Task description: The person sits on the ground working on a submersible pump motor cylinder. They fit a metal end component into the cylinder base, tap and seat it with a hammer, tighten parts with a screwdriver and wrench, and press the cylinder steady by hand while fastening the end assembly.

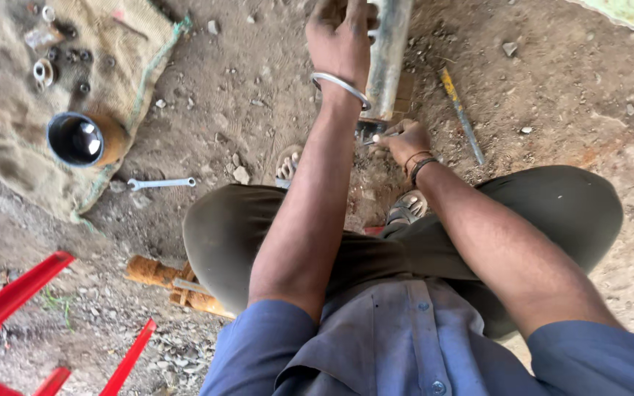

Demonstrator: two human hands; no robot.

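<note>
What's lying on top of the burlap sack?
On the sack lie a dark open-mouthed cylinder and small rings and nuts. The ground beneath the sack is covered.

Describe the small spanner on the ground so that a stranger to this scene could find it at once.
Start at the burlap sack spread on the dirt at upper left, where a rusty open cylinder lies. Just below the sack's lower edge, on bare soil, lies the spanner, level across the picture. It alone is bright silver with open jaws at both ends.

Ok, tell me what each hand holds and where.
Left hand grips the metal cylinder on its side; right hand pinches a thin tool by its end.
</note>
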